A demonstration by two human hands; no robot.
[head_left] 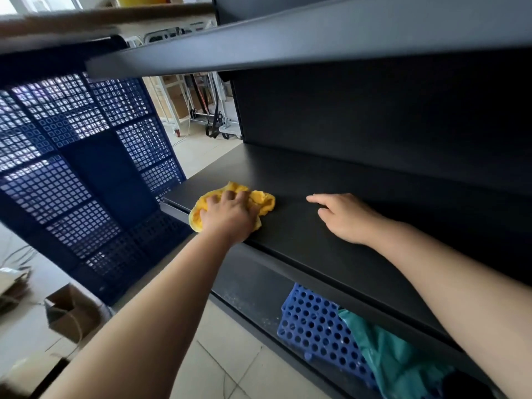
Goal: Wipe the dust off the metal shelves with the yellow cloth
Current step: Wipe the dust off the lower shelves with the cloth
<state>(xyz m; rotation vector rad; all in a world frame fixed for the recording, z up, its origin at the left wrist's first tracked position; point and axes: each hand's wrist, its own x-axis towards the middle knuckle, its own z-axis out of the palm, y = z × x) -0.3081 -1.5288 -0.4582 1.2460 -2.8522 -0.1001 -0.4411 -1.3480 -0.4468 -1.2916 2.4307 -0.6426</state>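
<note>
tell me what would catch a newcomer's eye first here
The bright yellow cloth stands out most, bunched under the left hand at the left front corner of the dark middle shelf. The right hand rests open on the same shelf to the right, apart from the cloth. Below, on the speckled bottom shelf, a blue tray full of holes lies beside a crumpled green bag.

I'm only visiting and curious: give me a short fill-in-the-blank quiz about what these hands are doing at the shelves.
1. The left hand grips a cloth coloured ____.
2. The right hand rests on the shelf, holding ____.
3. The crate with round holes under that shelf is ____.
Missing words: yellow; nothing; blue.
</note>
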